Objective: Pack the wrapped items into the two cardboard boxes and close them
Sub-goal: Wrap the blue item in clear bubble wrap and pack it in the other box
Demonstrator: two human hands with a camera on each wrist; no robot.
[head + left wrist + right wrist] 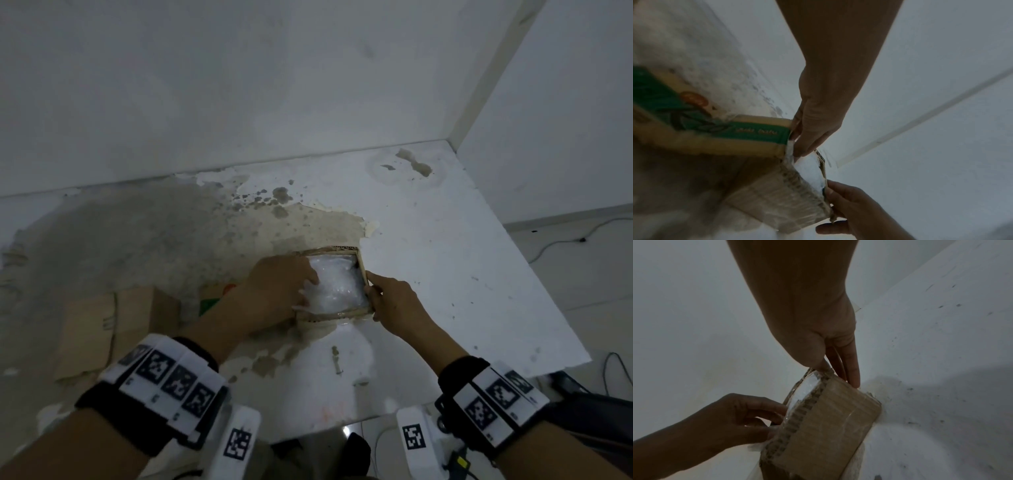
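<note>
I'm tucking the bubble-wrapped item (337, 286) into the small cardboard box (334, 314) near the middle of the worn white table (462, 274).

Left hand (279, 284): fingers curled down onto the wrap at the box's left side, pressing it in, not pinching. Right hand (394, 301): thumb on the top edge of the right wall, fingers straight down the outside face, so it's clamping that wall to brace the box.

Doing it well, my call:
- keep the right-hand brace so the wall doesn't splay or the box slide
- push the wrap down evenly, left edge first, then the corners, till it sits below the rim
- the wrap looks soft and springy, so I'd expect it to puff back up; hold it down while the flaps come over
- near flap (830, 426) hangs outward over the front, so it needs folding up last

Orientation: the box opens straight up and looks roughly square, no clear long axis from the head view. The item lies flat and fills the opening; its own axis is hidden.

Second cardboard box (116, 329) sits to the left, well apart. Printed green carton (701, 123) is just beside the left hand.
</note>
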